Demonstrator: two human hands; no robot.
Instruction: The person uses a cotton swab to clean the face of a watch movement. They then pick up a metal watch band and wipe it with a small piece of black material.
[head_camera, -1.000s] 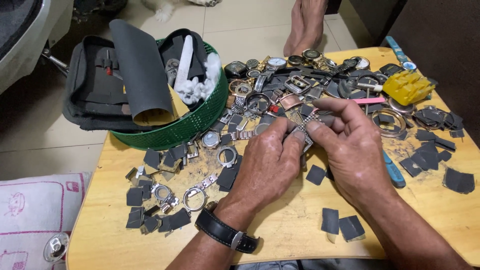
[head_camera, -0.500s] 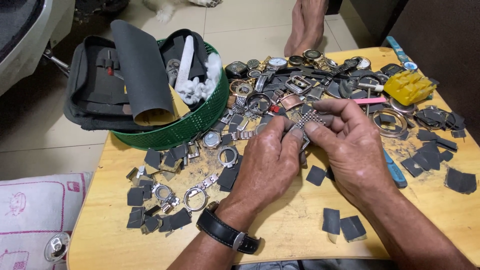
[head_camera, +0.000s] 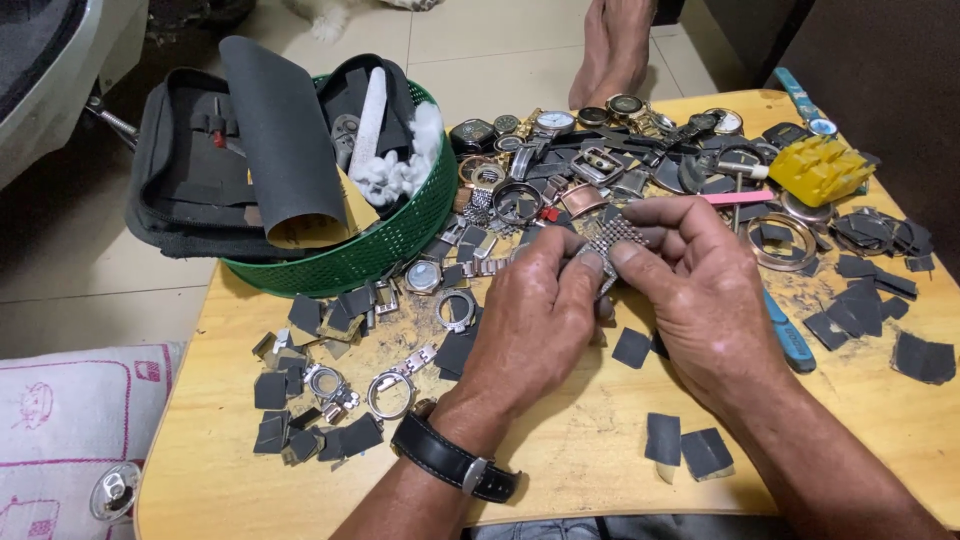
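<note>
Left hand (head_camera: 535, 320) and right hand (head_camera: 700, 290) both pinched on metal mesh watch band (head_camera: 608, 238), thumbs and forefingers closed on it, other fingers curled. Band held just above wooden table (head_camera: 580, 460), near pile of watch parts (head_camera: 600, 165). Green basket (head_camera: 385, 245) at table's left edge holds rolled sandpaper (head_camera: 280, 140), cotton wad (head_camera: 400, 170), white stick (head_camera: 368, 105). Black strap watch (head_camera: 455, 465) on left wrist.

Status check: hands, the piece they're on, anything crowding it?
Left hand and right hand both pinching mesh watch band. Held above table. Watch parts pile close behind.
</note>
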